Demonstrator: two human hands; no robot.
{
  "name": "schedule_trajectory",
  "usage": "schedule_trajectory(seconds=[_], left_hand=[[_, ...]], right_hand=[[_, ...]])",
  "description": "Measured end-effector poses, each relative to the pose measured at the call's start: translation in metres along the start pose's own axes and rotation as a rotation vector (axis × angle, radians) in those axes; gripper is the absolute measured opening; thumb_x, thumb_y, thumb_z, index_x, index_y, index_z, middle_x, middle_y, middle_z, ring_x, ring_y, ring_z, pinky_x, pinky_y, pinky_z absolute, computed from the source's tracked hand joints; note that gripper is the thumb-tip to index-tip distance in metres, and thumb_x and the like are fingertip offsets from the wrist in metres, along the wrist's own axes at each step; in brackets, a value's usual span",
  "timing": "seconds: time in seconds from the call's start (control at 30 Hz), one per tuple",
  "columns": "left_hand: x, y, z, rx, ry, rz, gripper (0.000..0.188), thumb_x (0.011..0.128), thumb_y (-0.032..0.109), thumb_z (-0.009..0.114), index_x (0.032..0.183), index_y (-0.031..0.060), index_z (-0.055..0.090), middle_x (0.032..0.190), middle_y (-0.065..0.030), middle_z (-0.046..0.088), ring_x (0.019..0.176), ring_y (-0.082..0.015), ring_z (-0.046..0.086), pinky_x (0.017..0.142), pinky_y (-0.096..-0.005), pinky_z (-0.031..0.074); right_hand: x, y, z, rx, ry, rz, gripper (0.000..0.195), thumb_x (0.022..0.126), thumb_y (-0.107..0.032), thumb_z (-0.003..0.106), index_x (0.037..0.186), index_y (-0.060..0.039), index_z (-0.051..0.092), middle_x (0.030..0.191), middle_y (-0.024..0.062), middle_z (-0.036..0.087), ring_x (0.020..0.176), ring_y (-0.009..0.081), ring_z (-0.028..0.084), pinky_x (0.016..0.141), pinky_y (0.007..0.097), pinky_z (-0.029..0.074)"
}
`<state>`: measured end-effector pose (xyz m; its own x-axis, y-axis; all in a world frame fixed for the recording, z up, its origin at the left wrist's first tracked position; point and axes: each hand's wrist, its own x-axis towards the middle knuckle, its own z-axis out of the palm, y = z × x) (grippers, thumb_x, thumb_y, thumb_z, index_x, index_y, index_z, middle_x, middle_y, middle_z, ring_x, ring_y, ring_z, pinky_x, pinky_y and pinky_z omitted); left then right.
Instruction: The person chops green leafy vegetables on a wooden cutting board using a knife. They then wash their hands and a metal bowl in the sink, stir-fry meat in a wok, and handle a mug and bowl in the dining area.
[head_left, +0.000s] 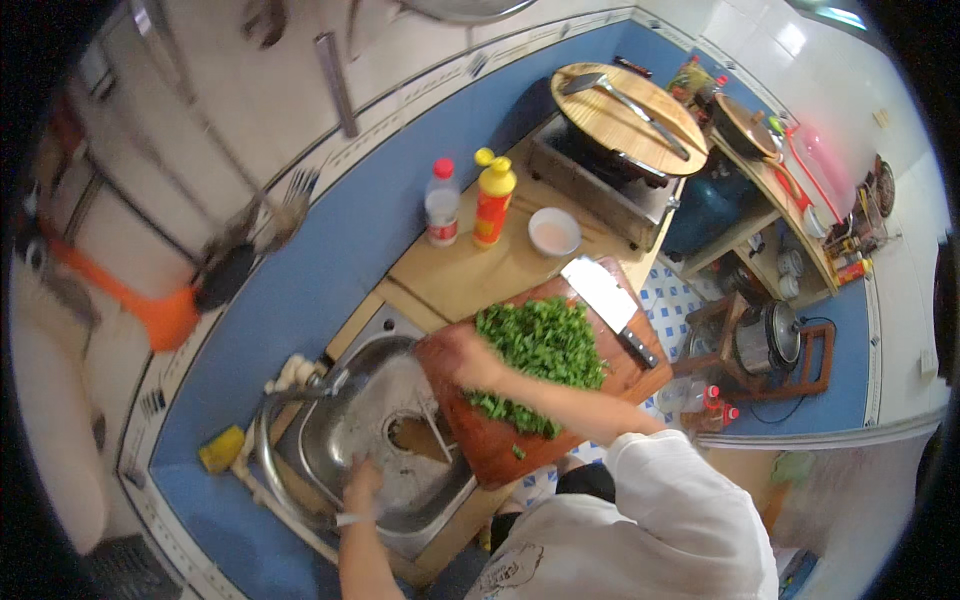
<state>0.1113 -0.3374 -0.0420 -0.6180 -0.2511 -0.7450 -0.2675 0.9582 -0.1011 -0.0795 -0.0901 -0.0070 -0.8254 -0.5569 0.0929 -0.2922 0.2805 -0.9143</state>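
My left hand (364, 480) reaches down into the stainless steel sink (322, 435), near the drain, and its fingers are blurred. Over the near-sink corner of a reddish-brown wooden cutting board (495, 457) is my right hand (480, 364), also blurred, beside a heap of chopped leafy greens (544, 337). Whether it touches the board or the greens is unclear. A cleaver (600, 292) with a black handle lies flat along the board's other side. The board overlaps the sink's edge. Something brown and a thin white strip lie by the drain.
A curved metal faucet (264, 442) arches beside the sink, with a yellow sponge (223, 448) near the wall. On the counter stand a red-capped bottle (442, 202), a yellow-topped squeeze bottle (493, 199) and a white bowl (553, 232). A wooden lid (630, 112) with a spatula covers a wok.
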Motion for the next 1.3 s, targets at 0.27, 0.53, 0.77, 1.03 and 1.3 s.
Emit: schedule_trajectory(seconds=[0.27,0.53,0.77,1.03,1.3], left_hand=[[0.018,-0.006,0.040,-0.775,-0.015,0.013,0.062,0.079,0.020,0.052,0.132,0.0093,0.023,0.137,-0.0239,0.004,0.121,-0.0417,0.024,0.092,-0.0400,0.034],[-0.009,-0.006,0.035,-0.688,-0.009,-0.091,0.062,0.079,0.002,0.038,0.135,0.0110,0.012,0.119,-0.0243,0.043,0.105,-0.0342,0.047,0.087,-0.0382,0.037],[-0.025,-0.001,0.066,-1.169,0.233,-0.073,0.052,0.076,0.001,0.046,0.127,0.0039,0.033,0.120,-0.0127,0.046,0.104,-0.0240,0.049,0.091,-0.0316,0.036],[-0.074,0.009,0.071,-2.340,-0.001,0.033,0.059,0.079,0.033,0.060,0.126,0.0130,0.031,0.120,-0.0069,0.043,0.105,-0.0215,0.047,0.087,-0.0427,0.039],[-0.046,0.017,0.115,-1.697,0.752,-0.461,0.036,0.074,0.027,0.062,0.100,0.0048,0.053,0.091,-0.0164,0.058,0.090,-0.0281,0.055,0.068,-0.0353,0.045]], right_hand=[[0.031,0.140,-0.277,-0.548,0.524,0.783,0.038,0.066,-0.017,0.055,0.096,0.0050,0.054,0.094,0.0255,0.056,0.092,0.0339,0.055,0.078,0.0377,0.043],[0.039,0.181,-0.270,-0.490,0.371,0.521,0.033,0.073,-0.019,0.048,0.101,-0.0045,0.057,0.088,0.0236,0.058,0.084,0.0349,0.057,0.074,0.0413,0.044],[0.009,0.026,-0.149,-0.425,-0.034,0.225,0.028,0.077,-0.014,0.046,0.103,-0.0048,0.052,0.078,0.0201,0.059,0.075,0.0339,0.058,0.065,0.0415,0.045],[-0.054,-0.013,0.128,-0.062,-0.635,0.389,0.035,0.079,-0.014,0.040,0.112,-0.0036,0.048,0.092,0.0182,0.059,0.081,0.0324,0.059,0.074,0.0391,0.047],[-0.078,-0.030,0.192,-0.607,-0.480,0.495,0.047,0.079,-0.016,0.047,0.125,-0.0120,0.035,0.129,0.0230,0.027,0.119,0.0397,0.024,0.093,0.0479,0.029]])
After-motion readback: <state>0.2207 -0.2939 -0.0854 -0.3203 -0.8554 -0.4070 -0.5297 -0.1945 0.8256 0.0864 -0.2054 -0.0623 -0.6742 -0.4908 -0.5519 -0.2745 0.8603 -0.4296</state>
